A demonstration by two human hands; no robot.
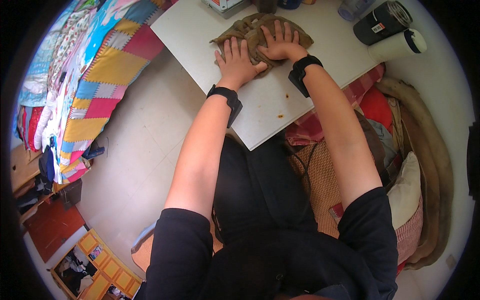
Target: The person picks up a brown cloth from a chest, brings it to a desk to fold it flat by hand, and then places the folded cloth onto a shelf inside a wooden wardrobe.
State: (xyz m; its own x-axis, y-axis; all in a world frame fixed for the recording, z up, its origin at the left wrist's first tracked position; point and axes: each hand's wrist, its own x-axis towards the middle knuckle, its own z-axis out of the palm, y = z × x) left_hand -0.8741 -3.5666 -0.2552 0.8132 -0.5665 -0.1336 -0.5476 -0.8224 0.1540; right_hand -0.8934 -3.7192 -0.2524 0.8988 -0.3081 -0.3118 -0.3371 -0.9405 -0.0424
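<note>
A crumpled brown cloth [258, 32] lies on the white tabletop [262, 108] in the head view. My left hand [237, 63] presses flat on the cloth's left part, fingers spread. On its right part rests my right hand [281, 43], also flat with the fingers apart. Neither hand is closed around the cloth. Both wrists wear black bands. Small brown marks [280, 116] show on the tabletop near its front corner.
A metal case [227, 7] stands at the table's far side. At the right are a clear cup [354, 9], a black bottle [380, 24] and a white bottle [397, 47]. A patchwork cover [108, 67] hangs at left; cushions and fabric [408, 187] lie at right.
</note>
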